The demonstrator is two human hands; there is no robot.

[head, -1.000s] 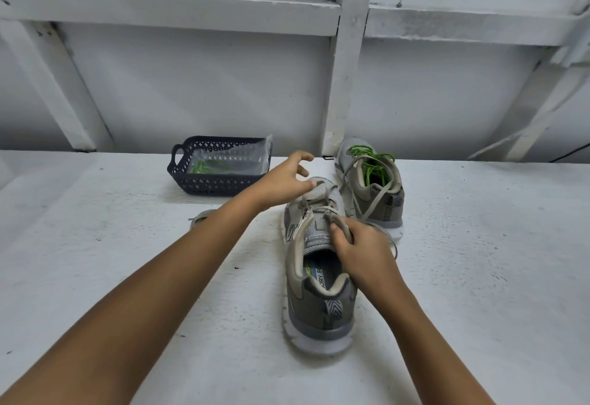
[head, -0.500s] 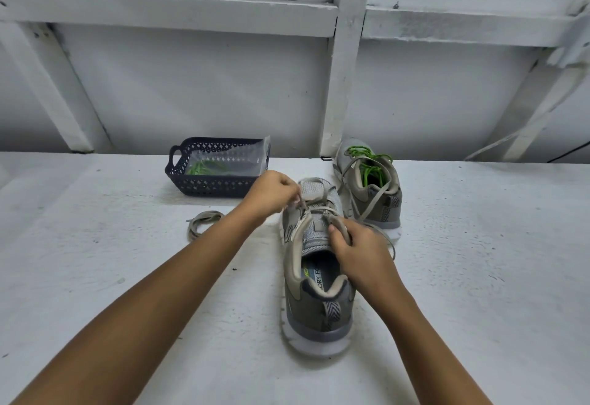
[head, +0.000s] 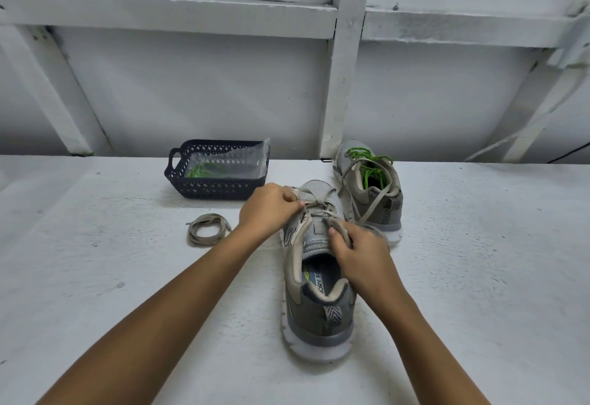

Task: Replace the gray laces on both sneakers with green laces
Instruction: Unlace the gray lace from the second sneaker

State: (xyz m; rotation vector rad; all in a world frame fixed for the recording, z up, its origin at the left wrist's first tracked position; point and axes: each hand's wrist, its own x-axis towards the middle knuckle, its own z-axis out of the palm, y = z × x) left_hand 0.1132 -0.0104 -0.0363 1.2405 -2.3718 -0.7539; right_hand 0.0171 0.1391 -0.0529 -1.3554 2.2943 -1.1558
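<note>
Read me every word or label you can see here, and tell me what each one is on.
"ORY FO" on the insole of the near sneaker, both ends hidden.
Green patch beside it: too blurred to read.
Far sneaker, basket, bag: no readable text.

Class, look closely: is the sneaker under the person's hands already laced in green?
No, the near sneaker carries gray laces; only the far sneaker shows green laces.
</note>
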